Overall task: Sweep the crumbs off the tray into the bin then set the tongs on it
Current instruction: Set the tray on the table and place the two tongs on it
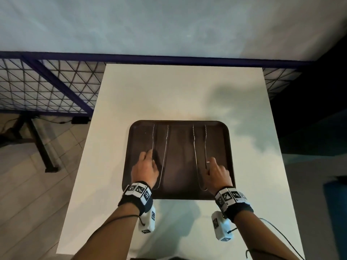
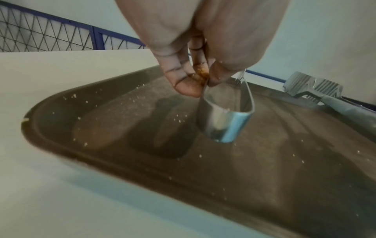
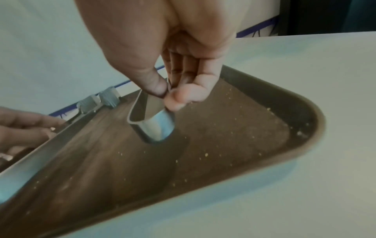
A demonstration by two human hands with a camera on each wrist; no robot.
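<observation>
A dark brown tray [image 1: 178, 192] lies on the white table [image 1: 184, 87], with small pale crumbs [image 2: 179, 119] scattered over its floor [image 3: 223, 145]. Two metal tongs point away from me on it. My left hand [image 1: 145, 167] pinches one arm of the left tongs [image 1: 166, 147] near the hinge [image 2: 223, 122], which looks slightly raised. My right hand [image 1: 216, 171] pinches the right tongs [image 1: 195, 147] the same way between thumb and fingers [image 3: 177, 99], above its hinge [image 3: 154, 125]. Orange-brown crumbs cling to my left fingers [image 2: 187, 90]. No bin is in view.
A blue-framed wire mesh panel [image 1: 47, 85] stands behind and left of the table against a pale wall. Tiled floor and a black table leg [image 1: 40, 143] lie to the left. Something dark sits right of the table [image 1: 319, 109]. Bare tabletop surrounds the tray.
</observation>
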